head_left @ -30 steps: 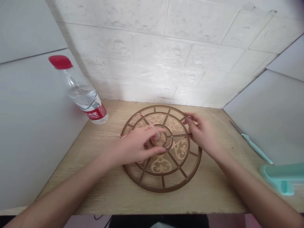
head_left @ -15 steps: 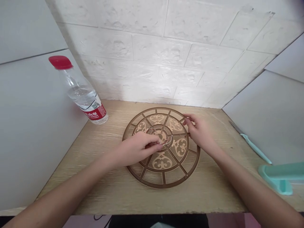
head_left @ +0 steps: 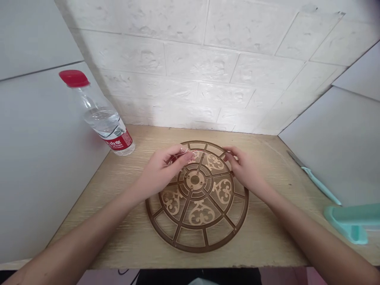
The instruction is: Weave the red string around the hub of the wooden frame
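Your left hand [head_left: 162,170] pinches its fingertips together over the upper left of the openwork brown disc [head_left: 202,213], on something thin and pale [head_left: 181,154], too small to tell. Your right hand [head_left: 245,168] curves at the disc's upper right rim; you cannot tell whether it grips. The disc lies flat on the wooden counter [head_left: 261,245], its central hub [head_left: 195,179] bare.

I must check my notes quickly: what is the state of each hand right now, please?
Left hand: closed, pinching a thin pale strand above a brown fretwork disc.
Right hand: curled, fingertips on the disc; cannot tell if gripping.
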Demonstrator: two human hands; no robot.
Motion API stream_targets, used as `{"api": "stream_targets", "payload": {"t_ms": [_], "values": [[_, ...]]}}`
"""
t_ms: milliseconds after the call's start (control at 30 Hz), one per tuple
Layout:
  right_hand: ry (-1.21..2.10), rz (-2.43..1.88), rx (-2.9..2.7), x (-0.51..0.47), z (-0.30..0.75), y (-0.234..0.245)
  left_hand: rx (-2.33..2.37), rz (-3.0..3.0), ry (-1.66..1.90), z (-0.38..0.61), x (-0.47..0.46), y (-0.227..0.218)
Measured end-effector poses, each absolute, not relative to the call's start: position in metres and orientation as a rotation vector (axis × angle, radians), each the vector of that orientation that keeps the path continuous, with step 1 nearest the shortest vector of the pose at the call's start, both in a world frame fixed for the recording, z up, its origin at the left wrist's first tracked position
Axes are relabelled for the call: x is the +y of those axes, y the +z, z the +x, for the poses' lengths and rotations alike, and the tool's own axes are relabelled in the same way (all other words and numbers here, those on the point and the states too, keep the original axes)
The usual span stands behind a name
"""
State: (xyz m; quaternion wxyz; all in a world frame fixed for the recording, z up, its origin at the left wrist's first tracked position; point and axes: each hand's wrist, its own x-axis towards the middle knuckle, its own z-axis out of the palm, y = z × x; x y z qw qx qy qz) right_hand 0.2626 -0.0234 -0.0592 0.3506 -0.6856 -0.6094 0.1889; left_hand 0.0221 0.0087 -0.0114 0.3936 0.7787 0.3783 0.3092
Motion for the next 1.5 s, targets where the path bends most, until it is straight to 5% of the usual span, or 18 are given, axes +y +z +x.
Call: {"api": "stream_targets", "payload": {"t_ms": [633, 900, 1267, 1500], "values": [[0.202, -1.801, -1.883, -0.021, 0.268, -0.069, 0.873, 2.14, 0.554, 0.026, 0.014, -0.028], [1.15, -1.26, -1.492, -0.048, 0.222, -0.052, 0.68, 2.257, 0.509, 0.03, 0.005, -0.028], [1.411, -1.112, -1.039, -0.035, 0.242, -0.047, 0.497, 2.22, 0.411, 0.033, -0.003, -0.033], [1.157, -0.985, -0.829, -0.026, 0.292, -0.017, 0.615, 2.357, 0.487, 0.03, 0.002, -0.035]]}}
